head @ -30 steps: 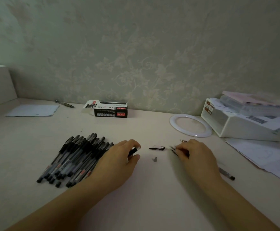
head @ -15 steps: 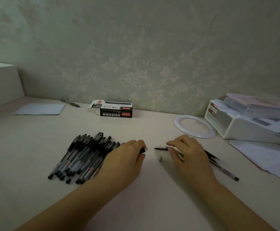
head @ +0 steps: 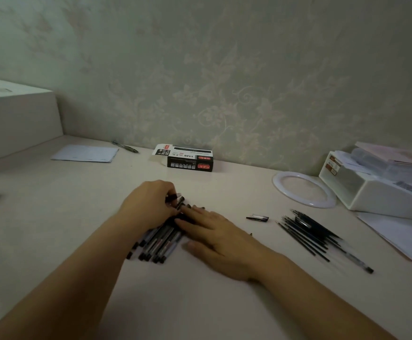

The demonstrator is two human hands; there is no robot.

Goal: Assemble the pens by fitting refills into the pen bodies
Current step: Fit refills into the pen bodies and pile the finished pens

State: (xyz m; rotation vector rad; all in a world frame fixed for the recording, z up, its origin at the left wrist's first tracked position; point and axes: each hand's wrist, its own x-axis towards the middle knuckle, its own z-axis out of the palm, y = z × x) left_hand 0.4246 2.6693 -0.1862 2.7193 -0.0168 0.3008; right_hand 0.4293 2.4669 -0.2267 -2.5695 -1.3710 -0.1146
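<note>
Most of the job looked unfinished: the left hand curled its fingers around the capped ends of the pens heaped mid-worktop, the right hand lay flat on them, and the refills waited well apart, right.

A heap of dark-capped, clear-barrelled plastic pens lies centre-table; thin black refills lie fanned well apart to its right.
</note>
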